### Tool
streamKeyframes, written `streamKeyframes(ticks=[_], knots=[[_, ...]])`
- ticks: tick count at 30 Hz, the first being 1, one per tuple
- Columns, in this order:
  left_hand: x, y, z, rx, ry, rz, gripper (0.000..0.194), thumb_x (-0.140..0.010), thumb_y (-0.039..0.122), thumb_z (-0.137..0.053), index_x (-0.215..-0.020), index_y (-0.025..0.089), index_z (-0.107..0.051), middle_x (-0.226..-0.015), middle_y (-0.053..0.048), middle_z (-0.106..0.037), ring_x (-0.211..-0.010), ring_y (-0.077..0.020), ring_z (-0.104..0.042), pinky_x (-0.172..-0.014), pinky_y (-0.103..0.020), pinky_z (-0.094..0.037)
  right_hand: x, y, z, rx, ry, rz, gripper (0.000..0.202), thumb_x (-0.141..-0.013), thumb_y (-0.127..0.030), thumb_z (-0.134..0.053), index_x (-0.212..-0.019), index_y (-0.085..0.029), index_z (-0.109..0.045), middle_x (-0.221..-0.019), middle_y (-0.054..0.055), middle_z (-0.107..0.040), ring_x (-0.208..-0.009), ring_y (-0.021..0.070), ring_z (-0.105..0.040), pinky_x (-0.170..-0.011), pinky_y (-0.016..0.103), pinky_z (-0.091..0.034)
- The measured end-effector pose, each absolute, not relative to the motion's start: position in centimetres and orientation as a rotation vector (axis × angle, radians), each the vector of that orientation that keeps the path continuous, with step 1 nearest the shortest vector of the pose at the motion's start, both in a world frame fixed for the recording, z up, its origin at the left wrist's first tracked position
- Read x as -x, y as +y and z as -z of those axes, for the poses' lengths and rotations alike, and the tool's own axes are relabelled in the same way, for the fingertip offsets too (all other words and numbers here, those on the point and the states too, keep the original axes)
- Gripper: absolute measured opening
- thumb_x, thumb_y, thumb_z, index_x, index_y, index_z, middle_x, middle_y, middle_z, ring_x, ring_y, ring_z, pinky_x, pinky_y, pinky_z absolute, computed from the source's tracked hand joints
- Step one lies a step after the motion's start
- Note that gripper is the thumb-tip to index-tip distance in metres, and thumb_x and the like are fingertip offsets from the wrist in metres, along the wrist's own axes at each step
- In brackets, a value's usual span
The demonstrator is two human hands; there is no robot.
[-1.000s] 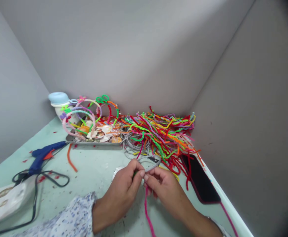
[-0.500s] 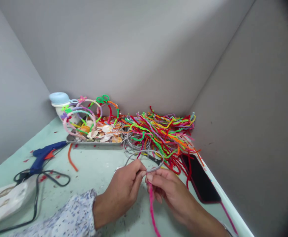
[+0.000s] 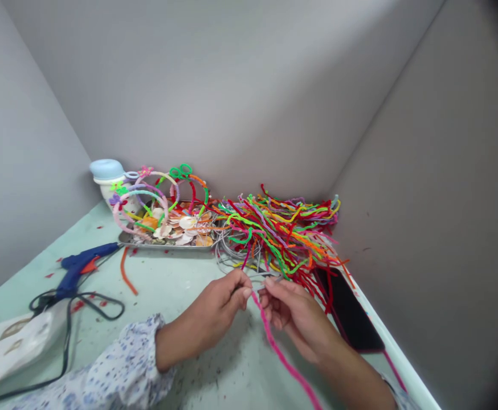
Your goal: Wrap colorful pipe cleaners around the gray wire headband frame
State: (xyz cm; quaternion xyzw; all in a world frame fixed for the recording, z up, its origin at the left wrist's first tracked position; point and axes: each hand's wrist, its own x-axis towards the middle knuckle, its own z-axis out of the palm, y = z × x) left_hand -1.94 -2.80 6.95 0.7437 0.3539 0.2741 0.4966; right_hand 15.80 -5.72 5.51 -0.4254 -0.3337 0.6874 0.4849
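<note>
Left hand (image 3: 212, 310) and right hand (image 3: 296, 307) pinch a gray ring (image 3: 259, 287) — maybe the left also holds a pink string (image 3: 280, 351) running near right.

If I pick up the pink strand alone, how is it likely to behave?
The pink strand is probably light, since it looks thin. It likely bends easily, as it curves gently below the left hand. Its fuzzy-looking surface suggests little slipping.
</note>
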Motion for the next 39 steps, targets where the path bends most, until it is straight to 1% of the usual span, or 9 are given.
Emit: streamKeyframes(ticks=[9, 15, 17, 19, 22, 24, 29, 33, 39], knots=[[1.7, -2.2, -5.5, -1.425, 0.746, -0.575, 0.025, -0.093, 0.036, -0.044, -0.081, 0.016, -0.053, -0.063, 0.005, -0.036, -0.056, -0.0096, -0.028, -0.052, -0.022, -0.024, -15.5, -5.5, -4.7, 1.032, -0.824, -1.65, 0.027, -0.077, -0.037, -0.071, -0.067, -0.013, -0.063, -0.062, 0.001, -0.062, -0.05, 0.007, -0.054, -0.044, 0.016, -0.036], [1.8, -1.9, -4.9, -1.408, 0.748, -0.585, 0.024, -0.091, 0.035, -0.046, -0.075, 0.017, -0.05, -0.067, 0.003, -0.041, -0.062, -0.0112, -0.034, -0.057, -0.023, -0.028, -16.0, -5.6, -5.0, 1.221, -1.102, -1.579, 0.034, -0.085, -0.044, -0.059, -0.069, -0.014, -0.062, -0.059, 0.0, -0.06, -0.045, 0.0082, -0.052, -0.042, 0.019, -0.033], [1.9, -1.8, -4.8, -1.416, 0.776, -0.601, 0.025, -0.09, 0.037, -0.046, -0.075, 0.017, -0.049, -0.066, 0.004, -0.039, -0.061, -0.0109, -0.032, -0.056, -0.023, -0.027, -16.3, -5.7, -5.7, 1.337, -1.413, -1.398, 0.037, -0.089, -0.042, -0.053, -0.065, -0.015, -0.061, -0.055, 0.0, -0.057, -0.044, 0.0088, -0.05, -0.043, 0.021, -0.033], [2.0, -1.7, -4.9, -1.436, 0.811, -0.61, 0.026, -0.09, 0.038, -0.046, -0.075, 0.018, -0.047, -0.065, 0.005, -0.035, -0.06, -0.0106, -0.028, -0.054, -0.023, -0.024, -16.6, -6.0, -6.3, 1.395, -1.672, -0.948, 0.03, -0.088, -0.034, -0.056, -0.064, -0.016, -0.061, -0.056, -0.001, -0.055, -0.051, 0.011, -0.05, -0.049, 0.023, -0.037], [2.0, -1.7, -5.2, -1.473, 0.824, -0.613, 0.026, -0.089, 0.039, -0.046, -0.074, 0.018, -0.046, -0.066, 0.005, -0.032, -0.061, -0.011, -0.027, -0.055, -0.023, -0.025, -16.8, -6.1, -6.7, 1.278, -1.877, -0.343, 0.01, -0.085, -0.024, -0.06, -0.082, -0.018, -0.067, -0.076, 0.003, -0.063, -0.07, 0.0159, -0.058, -0.065, 0.028, -0.045], [1.9, -1.8, -5.4, -1.484, 0.823, -0.619, 0.025, -0.088, 0.038, -0.047, -0.074, 0.018, -0.045, -0.066, 0.005, -0.033, -0.062, -0.0112, -0.029, -0.055, -0.023, -0.026, -17.0, -6.1, -6.4, 1.155, -1.958, -0.142, 0.01, -0.085, -0.019, -0.06, -0.093, -0.018, -0.067, -0.091, 0.007, -0.063, -0.085, 0.0189, -0.061, -0.076, 0.03, -0.048], [1.7, -2.2, -6.1, -1.469, 0.826, -0.63, 0.015, -0.085, 0.03, -0.049, -0.076, 0.018, -0.047, -0.066, 0.005, -0.036, -0.061, -0.0111, -0.031, -0.055, -0.023, -0.027, -17.0, -5.9, -5.3, 1.064, -2.148, -0.082, 0.02, -0.087, -0.014, -0.055, -0.102, -0.022, -0.065, -0.106, 0.009, -0.062, -0.091, 0.0185, -0.063, -0.078, 0.03, -0.052], [1.7, -2.4, -6.5, -1.529, 0.879, -0.62, 0.014, -0.085, 0.029, -0.046, -0.077, 0.018, -0.048, -0.064, 0.005, -0.036, -0.06, -0.0114, -0.033, -0.056, -0.023, -0.028, -17.0, -5.9, -5.0, 1.077, -2.148, -0.078, 0.019, -0.088, -0.015, -0.054, -0.102, -0.022, -0.065, -0.104, 0.008, -0.065, -0.09, 0.0181, -0.065, -0.076, 0.029, -0.052], [1.7, -2.8, -6.5, -1.754, 0.961, -0.623, 0.017, -0.09, 0.029, -0.041, -0.079, 0.019, -0.048, -0.071, 0.003, -0.047, -0.07, -0.0143, -0.043, -0.065, -0.025, -0.034, -17.1, -5.9, -5.0, 1.069, -2.162, -0.043, 0.017, -0.09, -0.016, -0.054, -0.1, -0.02, -0.066, -0.097, 0.008, -0.068, -0.081, 0.0166, -0.067, -0.07, 0.026, -0.051]])
